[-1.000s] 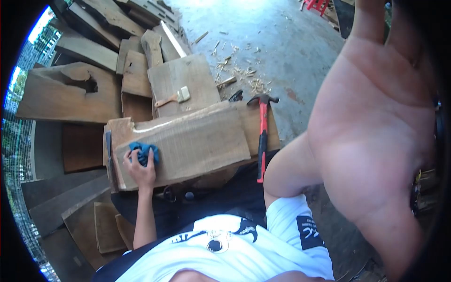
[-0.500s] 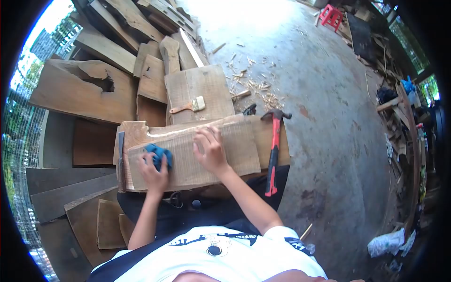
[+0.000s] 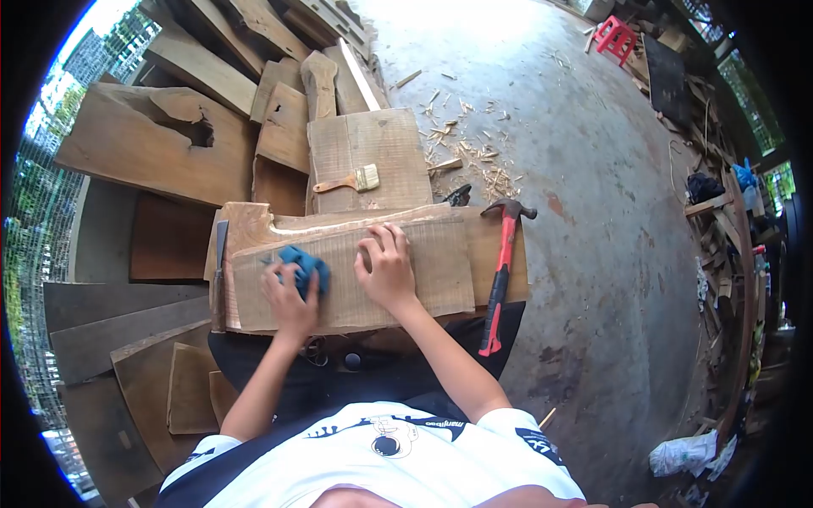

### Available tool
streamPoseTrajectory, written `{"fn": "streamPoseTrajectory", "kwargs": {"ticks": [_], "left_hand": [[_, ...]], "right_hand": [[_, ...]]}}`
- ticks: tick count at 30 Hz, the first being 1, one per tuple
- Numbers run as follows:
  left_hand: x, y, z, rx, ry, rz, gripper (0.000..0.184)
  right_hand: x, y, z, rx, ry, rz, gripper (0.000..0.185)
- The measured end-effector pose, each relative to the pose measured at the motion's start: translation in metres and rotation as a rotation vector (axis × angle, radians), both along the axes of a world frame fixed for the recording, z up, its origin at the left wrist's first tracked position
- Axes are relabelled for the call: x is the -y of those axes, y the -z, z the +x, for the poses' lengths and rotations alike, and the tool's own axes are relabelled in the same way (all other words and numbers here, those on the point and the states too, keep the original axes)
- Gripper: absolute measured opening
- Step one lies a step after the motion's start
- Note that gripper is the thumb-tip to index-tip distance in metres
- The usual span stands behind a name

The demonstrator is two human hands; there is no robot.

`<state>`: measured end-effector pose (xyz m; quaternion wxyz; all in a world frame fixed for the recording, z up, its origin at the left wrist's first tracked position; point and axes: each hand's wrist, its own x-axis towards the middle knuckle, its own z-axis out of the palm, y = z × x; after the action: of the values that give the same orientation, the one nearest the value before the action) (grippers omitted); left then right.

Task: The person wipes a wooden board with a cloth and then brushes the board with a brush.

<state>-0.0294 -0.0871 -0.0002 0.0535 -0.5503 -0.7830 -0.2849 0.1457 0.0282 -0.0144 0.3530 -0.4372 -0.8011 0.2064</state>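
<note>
A rough wooden board (image 3: pixel 356 292) lies across the work surface before me. My left hand (image 3: pixel 290 298) grips a crumpled blue cloth (image 3: pixel 306 267) against the board's left part. To its right, my right hand (image 3: pixel 388 269) rests on the same board, fingers bent and somewhat apart, holding nothing. A chisel-like tool (image 3: pixel 219 267) lies along the board's left end. The hammer (image 3: pixel 501 275), with a red and black handle, lies at the right end. Beyond the board, a paintbrush (image 3: pixel 349 180) rests on a square wooden piece (image 3: pixel 394 140).
Wooden slabs (image 3: pixel 161 148) are stacked at the left and back left. Wood shavings (image 3: pixel 474 152) litter the concrete floor (image 3: pixel 584 229). A red stool (image 3: pixel 615 39) stands at the back right. Scrap wood (image 3: pixel 724 229) and a white plastic bag (image 3: pixel 683 455) lie at the right.
My right hand has come down from close to the camera onto the board. My left hand has slid the blue cloth slightly rightward across the wood. The camera view has shifted.
</note>
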Motion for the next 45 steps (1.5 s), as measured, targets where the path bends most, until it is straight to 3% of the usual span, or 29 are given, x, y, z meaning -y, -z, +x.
{"fn": "streamPoseTrajectory", "kwargs": {"ticks": [3, 5, 9, 12, 15, 20, 21, 27, 29, 33, 35, 40, 45], "left_hand": [[0.027, -0.010, 0.018, -0.013, 0.215, -0.103, 0.034], [0.019, -0.015, 0.003, 0.004, 0.167, -0.164, 0.035], [0.002, -0.004, -0.012, 0.048, -0.096, -0.031, 0.035], [0.020, -0.008, 0.025, 0.049, 0.055, -0.095, 0.035], [0.019, -0.010, 0.010, -0.072, 0.215, -0.136, 0.035], [-0.040, 0.004, -0.052, 0.004, -0.291, -0.042, 0.041], [-0.039, -0.005, -0.035, 0.004, -0.291, -0.040, 0.040], [0.009, -0.006, 0.024, 0.041, 0.149, -0.100, 0.037], [0.000, -0.004, 0.000, -0.022, 0.159, -0.106, 0.037], [-0.047, -0.017, -0.036, 0.118, -0.072, -0.074, 0.034], [-0.051, -0.014, -0.030, 0.034, -0.154, -0.088, 0.035], [0.022, -0.008, 0.026, 0.081, 0.118, -0.056, 0.035], [0.034, -0.017, 0.018, 0.039, 0.085, -0.141, 0.035]], "right_hand": [[0.001, -0.003, 0.000, 0.032, 0.011, 0.001, 0.021], [0.002, -0.003, -0.001, 0.016, 0.002, 0.014, 0.020], [0.001, 0.001, -0.004, 0.011, 0.026, 0.022, 0.019], [0.000, 0.001, -0.005, 0.000, 0.034, 0.021, 0.019], [-0.001, 0.001, -0.005, -0.006, 0.032, 0.057, 0.019], [0.000, 0.003, -0.005, 0.007, 0.031, 0.068, 0.018], [-0.001, 0.002, -0.005, 0.006, 0.037, 0.068, 0.018], [0.000, -0.001, -0.004, 0.027, 0.037, 0.069, 0.020], [0.000, -0.004, -0.003, 0.039, 0.036, 0.076, 0.020], [-0.001, -0.003, -0.002, 0.061, 0.015, 0.079, 0.023], [0.000, -0.004, -0.003, 0.049, 0.010, 0.058, 0.022], [-0.001, -0.005, -0.002, 0.066, 0.010, 0.041, 0.022], [-0.001, -0.008, -0.003, 0.077, 0.008, 0.035, 0.023]]}}
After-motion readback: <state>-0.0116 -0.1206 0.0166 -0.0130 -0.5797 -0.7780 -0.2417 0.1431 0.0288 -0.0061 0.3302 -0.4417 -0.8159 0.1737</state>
